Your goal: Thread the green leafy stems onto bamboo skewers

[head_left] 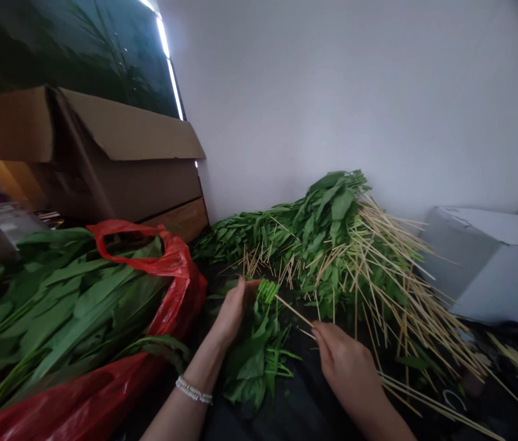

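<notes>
My right hand is closed round the lower end of a thin wooden skewer, which slants up to the left. Its far end meets a row of bright green leaf stems, lined up side by side. At their left, my left hand grips these leafy stems between thumb and fingers; the fingertips are partly hidden behind them. Broad green leaves hang down below the stems. Beneath, more loose leaves with cut stems lie on the black surface. A white beaded bracelet circles my left wrist.
On the left, a red plastic bag holds many long leaves. A large heap of skewered leaf bunches, with skewers poking out, lies against the wall. Behind the bag stands an open cardboard box; a white box stands at right.
</notes>
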Tool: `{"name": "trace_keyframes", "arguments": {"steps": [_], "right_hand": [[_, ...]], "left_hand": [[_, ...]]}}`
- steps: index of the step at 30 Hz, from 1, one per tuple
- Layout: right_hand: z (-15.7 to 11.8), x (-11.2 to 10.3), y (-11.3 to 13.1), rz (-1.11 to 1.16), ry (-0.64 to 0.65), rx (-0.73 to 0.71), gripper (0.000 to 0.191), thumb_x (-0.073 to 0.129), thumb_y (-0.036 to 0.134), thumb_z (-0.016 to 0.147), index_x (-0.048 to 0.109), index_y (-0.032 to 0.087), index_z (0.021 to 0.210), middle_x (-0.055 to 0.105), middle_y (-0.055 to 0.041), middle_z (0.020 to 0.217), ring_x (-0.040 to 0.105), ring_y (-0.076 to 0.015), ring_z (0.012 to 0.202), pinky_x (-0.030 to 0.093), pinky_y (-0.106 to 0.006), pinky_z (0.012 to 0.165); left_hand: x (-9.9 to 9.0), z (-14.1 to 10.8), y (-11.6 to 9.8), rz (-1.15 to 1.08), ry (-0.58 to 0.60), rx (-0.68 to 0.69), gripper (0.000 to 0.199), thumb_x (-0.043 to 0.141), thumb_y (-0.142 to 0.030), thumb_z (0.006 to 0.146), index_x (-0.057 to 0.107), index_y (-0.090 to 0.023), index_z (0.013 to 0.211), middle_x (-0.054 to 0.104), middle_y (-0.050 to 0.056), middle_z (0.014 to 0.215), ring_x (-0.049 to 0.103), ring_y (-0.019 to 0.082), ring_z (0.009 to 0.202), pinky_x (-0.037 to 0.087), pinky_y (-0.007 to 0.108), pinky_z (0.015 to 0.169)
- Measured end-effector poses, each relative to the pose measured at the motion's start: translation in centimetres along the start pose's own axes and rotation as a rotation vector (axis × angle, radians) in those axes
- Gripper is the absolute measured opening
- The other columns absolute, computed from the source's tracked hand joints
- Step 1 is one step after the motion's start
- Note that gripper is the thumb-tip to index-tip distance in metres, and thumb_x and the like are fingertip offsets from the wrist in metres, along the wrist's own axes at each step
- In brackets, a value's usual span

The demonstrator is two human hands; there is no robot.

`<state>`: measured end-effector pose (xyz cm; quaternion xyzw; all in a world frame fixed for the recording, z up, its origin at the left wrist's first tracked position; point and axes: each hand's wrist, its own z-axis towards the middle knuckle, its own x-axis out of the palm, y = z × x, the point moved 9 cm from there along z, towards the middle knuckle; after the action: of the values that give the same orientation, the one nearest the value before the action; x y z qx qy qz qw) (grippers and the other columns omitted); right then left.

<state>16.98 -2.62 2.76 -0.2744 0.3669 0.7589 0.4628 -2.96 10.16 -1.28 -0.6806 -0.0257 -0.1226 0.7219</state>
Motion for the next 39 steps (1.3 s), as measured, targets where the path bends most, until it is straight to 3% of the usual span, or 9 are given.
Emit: {"name": "trace_keyframes", "arguments": {"steps": [7, 11, 16, 21, 27, 32, 35, 39], "right_hand": [[0.9, -1.9, 0.3, 0.065, -0.196, -0.019, 0.026, 0.037, 0.029, 0.097, 0.061, 0.019, 0.099, 0.069, -0.0036, 0.086, 0.067, -0.0156, 0.074, 0.047, -0.025, 0.072], [1.0, -3.1, 0.8, 0.076, -0.284, -0.07, 0.024, 0.04, 0.026, 0.096, 0.061, 0.017, 0.102, 0.069, -0.0041, 0.089, 0.067, -0.0138, 0.078, 0.047, -0.023, 0.074], [1.9, -6.0, 0.8, 0.04, -0.412, -0.032, 0.024, 0.042, 0.029, 0.095, 0.063, 0.017, 0.1, 0.07, -0.0045, 0.089, 0.067, -0.0128, 0.073, 0.048, -0.021, 0.068], [2.9, -7.4, 1.7, 0.05, -0.376, -0.048, 0.025, 0.043, 0.029, 0.094, 0.065, 0.019, 0.098, 0.071, -0.0041, 0.089, 0.068, -0.015, 0.074, 0.051, -0.023, 0.069], [3.9, -7.7, 0.8, 0.119, -0.276, 0.041, 0.026, 0.044, 0.034, 0.092, 0.066, 0.021, 0.095, 0.072, -0.0039, 0.086, 0.069, -0.0177, 0.071, 0.052, -0.027, 0.064], [6.6, -9.4, -0.1, 0.15, -0.217, 0.118, 0.027, 0.044, 0.036, 0.089, 0.065, 0.022, 0.1, 0.07, -0.0023, 0.077, 0.065, -0.0174, 0.063, 0.049, -0.027, 0.057], [9.5, -10.9, -0.6, 0.197, -0.197, 0.133, 0.029, 0.044, 0.034, 0.088, 0.06, 0.023, 0.109, 0.069, 0.0005, 0.074, 0.06, -0.0147, 0.056, 0.044, -0.025, 0.052], [14.8, -13.7, -2.4, 0.28, -0.289, 0.118, 0.026, 0.046, 0.031, 0.085, 0.059, 0.021, 0.105, 0.068, -0.0007, 0.074, 0.055, -0.0129, 0.051, 0.041, -0.024, 0.049]], "left_hand": [[-1.1, 0.1, 0.6, 0.167, -0.063, -0.044, 0.076, 0.027, -0.072, 0.083, 0.067, -0.014, 0.111, 0.067, 0.013, 0.115, 0.054, 0.03, 0.118, 0.034, 0.043, 0.105], [-1.6, 0.3, 0.3, 0.25, -0.061, -0.027, 0.077, 0.027, -0.071, 0.084, 0.067, -0.011, 0.111, 0.066, 0.013, 0.117, 0.055, 0.03, 0.116, 0.035, 0.042, 0.104], [-1.9, 0.1, -1.0, 0.365, -0.072, 0.114, 0.07, 0.027, -0.063, 0.088, 0.069, -0.011, 0.108, 0.069, 0.012, 0.11, 0.059, 0.028, 0.11, 0.038, 0.039, 0.1], [-1.7, -0.7, -1.9, 0.424, -0.103, 0.148, 0.064, 0.033, -0.06, 0.088, 0.071, -0.011, 0.102, 0.071, 0.012, 0.104, 0.059, 0.029, 0.108, 0.039, 0.038, 0.098], [-0.9, -1.3, -2.7, 0.429, -0.083, 0.163, 0.061, 0.037, -0.063, 0.085, 0.072, -0.013, 0.092, 0.071, 0.011, 0.096, 0.06, 0.031, 0.102, 0.039, 0.038, 0.095], [-0.4, -1.6, -2.9, 0.445, -0.061, 0.172, 0.064, 0.035, -0.068, 0.084, 0.07, -0.014, 0.075, 0.071, 0.01, 0.082, 0.061, 0.029, 0.09, 0.043, 0.033, 0.087], [-0.1, -1.6, -3.3, 0.476, -0.039, 0.207, 0.064, 0.03, -0.064, 0.087, 0.069, -0.016, 0.07, 0.071, 0.01, 0.088, 0.061, 0.028, 0.093, 0.041, 0.033, 0.089], [0.1, -1.5, -3.1, 0.512, -0.018, 0.217, 0.063, 0.027, -0.059, 0.09, 0.07, -0.016, 0.073, 0.07, 0.01, 0.094, 0.06, 0.028, 0.099, 0.039, 0.034, 0.093]]}}
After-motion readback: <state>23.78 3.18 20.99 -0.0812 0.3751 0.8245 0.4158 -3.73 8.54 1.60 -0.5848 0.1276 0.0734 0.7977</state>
